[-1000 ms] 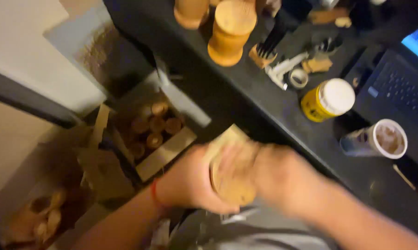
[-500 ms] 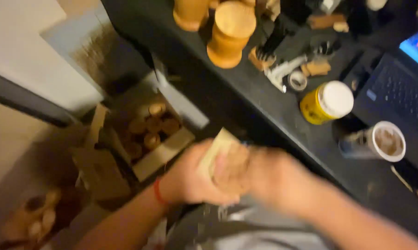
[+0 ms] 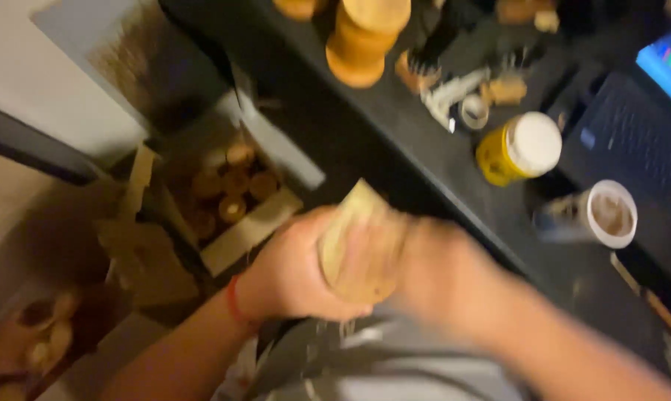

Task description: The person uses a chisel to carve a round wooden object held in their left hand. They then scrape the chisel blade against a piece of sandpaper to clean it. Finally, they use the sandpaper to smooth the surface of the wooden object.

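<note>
Both hands grip one wooden cup off the bench's near edge; left hand wraps its left side, right hand its right; long axis tilts up-right, blurred.

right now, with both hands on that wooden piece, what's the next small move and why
Probably steady it first: the left hand grips the pale wooden piece from one side, the right hand covers the other, both blurred. It hangs over the lap, beside the black table, so a small turn to check its surface seems sensible.
</note>
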